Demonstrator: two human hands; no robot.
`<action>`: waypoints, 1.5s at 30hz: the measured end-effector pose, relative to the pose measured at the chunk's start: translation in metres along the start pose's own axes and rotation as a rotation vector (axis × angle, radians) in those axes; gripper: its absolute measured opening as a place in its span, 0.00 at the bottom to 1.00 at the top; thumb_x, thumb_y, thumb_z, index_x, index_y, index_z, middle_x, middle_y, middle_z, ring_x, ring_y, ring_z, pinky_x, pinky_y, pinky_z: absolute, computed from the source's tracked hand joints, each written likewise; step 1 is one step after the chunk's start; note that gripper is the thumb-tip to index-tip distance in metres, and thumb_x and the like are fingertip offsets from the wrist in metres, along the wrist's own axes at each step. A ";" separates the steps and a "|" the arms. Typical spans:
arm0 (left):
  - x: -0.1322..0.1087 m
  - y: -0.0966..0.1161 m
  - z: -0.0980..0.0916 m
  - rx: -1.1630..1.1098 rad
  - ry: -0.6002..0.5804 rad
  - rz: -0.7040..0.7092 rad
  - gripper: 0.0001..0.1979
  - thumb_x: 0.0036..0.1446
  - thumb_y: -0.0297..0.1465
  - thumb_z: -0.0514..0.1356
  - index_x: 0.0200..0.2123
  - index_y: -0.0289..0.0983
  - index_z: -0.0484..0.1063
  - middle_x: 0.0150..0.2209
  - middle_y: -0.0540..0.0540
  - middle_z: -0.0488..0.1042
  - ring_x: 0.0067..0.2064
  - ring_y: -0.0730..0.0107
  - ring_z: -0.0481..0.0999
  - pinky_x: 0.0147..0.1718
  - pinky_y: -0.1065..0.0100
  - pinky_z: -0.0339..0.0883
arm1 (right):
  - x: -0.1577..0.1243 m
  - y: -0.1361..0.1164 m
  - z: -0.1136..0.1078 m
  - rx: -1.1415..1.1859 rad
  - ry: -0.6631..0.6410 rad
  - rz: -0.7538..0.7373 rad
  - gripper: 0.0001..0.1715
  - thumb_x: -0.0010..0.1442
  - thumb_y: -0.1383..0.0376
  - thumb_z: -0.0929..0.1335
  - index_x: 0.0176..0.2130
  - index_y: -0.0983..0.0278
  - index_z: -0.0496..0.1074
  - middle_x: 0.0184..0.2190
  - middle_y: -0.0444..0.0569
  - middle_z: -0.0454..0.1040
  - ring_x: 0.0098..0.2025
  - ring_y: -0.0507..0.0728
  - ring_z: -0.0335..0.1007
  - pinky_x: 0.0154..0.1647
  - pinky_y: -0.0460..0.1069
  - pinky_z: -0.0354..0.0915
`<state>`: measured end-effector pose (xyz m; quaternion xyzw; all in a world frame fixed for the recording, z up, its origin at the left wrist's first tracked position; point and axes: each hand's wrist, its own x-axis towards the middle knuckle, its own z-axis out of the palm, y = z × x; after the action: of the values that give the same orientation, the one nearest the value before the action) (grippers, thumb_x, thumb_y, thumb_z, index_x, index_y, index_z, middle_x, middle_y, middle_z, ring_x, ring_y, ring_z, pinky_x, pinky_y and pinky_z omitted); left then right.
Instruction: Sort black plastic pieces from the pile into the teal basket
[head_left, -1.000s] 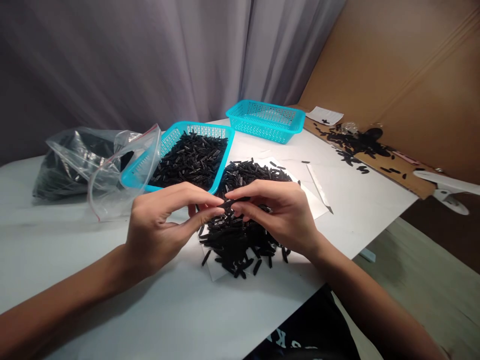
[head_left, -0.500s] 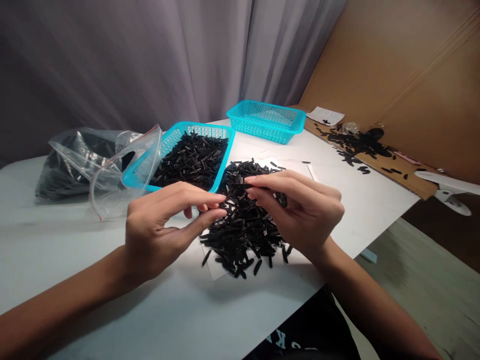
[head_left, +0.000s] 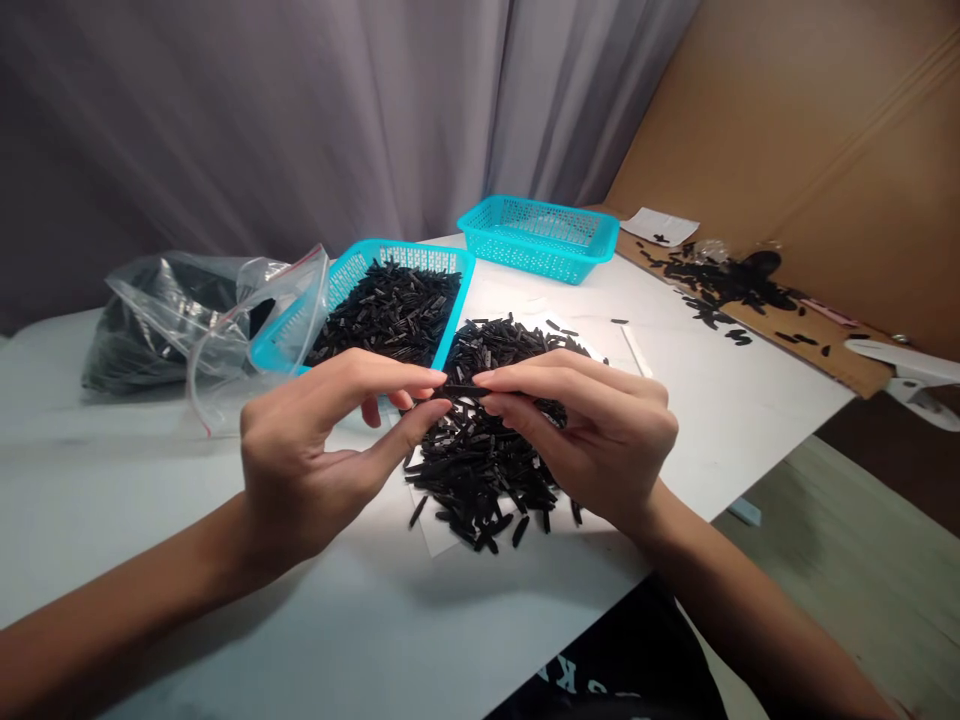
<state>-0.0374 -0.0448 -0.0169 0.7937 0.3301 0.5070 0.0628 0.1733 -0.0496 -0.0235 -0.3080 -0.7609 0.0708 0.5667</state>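
Observation:
Between my two hands is a slim, dark black strip, held level above the pile. My left hand pinches its left end with thumb and forefinger. The other end sits between the thumb and forefinger of my right hand. Right below lies a heap of similar black strips on white paper, partly covered by my hands. Behind my left hand, a blue perforated basket is filled with more black strips.
A clear zip bag with dark contents lies at the left, its mouth overlapping the filled basket. Another blue basket stands at the back. Loose black pieces are scattered on brown cardboard at right, near a white clamp-like object.
My hands have come closer together. The strip, earlier held only in my right hand, now reaches my left fingertips too. The view has shifted slightly.

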 end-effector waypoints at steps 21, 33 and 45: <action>0.006 -0.002 -0.002 0.089 -0.040 0.096 0.03 0.63 0.29 0.68 0.39 0.43 0.80 0.33 0.52 0.84 0.33 0.70 0.82 0.26 0.66 0.73 | -0.002 0.000 0.004 0.146 -0.114 0.280 0.05 0.66 0.67 0.73 0.36 0.64 0.81 0.31 0.47 0.83 0.28 0.51 0.76 0.29 0.47 0.72; 0.006 -0.003 -0.003 0.074 -0.029 0.081 0.02 0.63 0.30 0.69 0.38 0.44 0.81 0.33 0.53 0.84 0.31 0.72 0.80 0.26 0.67 0.72 | -0.001 0.000 0.002 0.123 -0.077 0.252 0.03 0.65 0.67 0.74 0.37 0.63 0.82 0.31 0.46 0.84 0.28 0.51 0.77 0.30 0.47 0.73; 0.006 -0.011 -0.004 0.174 -0.019 0.093 0.05 0.64 0.29 0.68 0.40 0.46 0.79 0.35 0.53 0.84 0.32 0.71 0.81 0.30 0.65 0.75 | -0.002 0.001 0.001 0.102 -0.068 0.197 0.02 0.64 0.70 0.75 0.38 0.64 0.81 0.32 0.47 0.83 0.27 0.50 0.76 0.29 0.47 0.73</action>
<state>-0.0439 -0.0342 -0.0153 0.8155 0.3350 0.4712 -0.0270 0.1728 -0.0498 -0.0263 -0.3497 -0.7412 0.1752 0.5456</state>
